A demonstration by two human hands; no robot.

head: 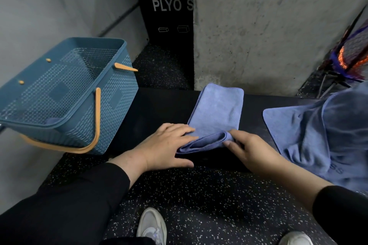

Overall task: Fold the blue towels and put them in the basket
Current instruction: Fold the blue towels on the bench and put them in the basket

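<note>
Nearest the camera, two pale shoes (152, 226) stand on a black speckled floor (199, 205), and black sleeves run up toward both hands. The left hand (167, 145) lies flat with straight fingers, its fingertips pressing on the near left corner of a folded blue towel (217, 113) that lies on the dark table (159, 109). The right hand (249, 149) pinches the towel's near edge between thumb and curled fingers, where the cloth bunches into a thick roll of layers. The rest of this towel stretches away flat toward the far edge of the table. To its right, apart from it, a heap of more blue towels (318, 137) spreads over the table's right end, one flat corner pointing left and the rest rumpled. At the left, a teal basket (65, 93) with orange handles stands tilted beside the table's left end; a small patch of blue cloth shows in its near corner. Behind everything rise grey concrete walls (268, 26) and a black panel (169, 10) lettered "PLYO S".
</note>
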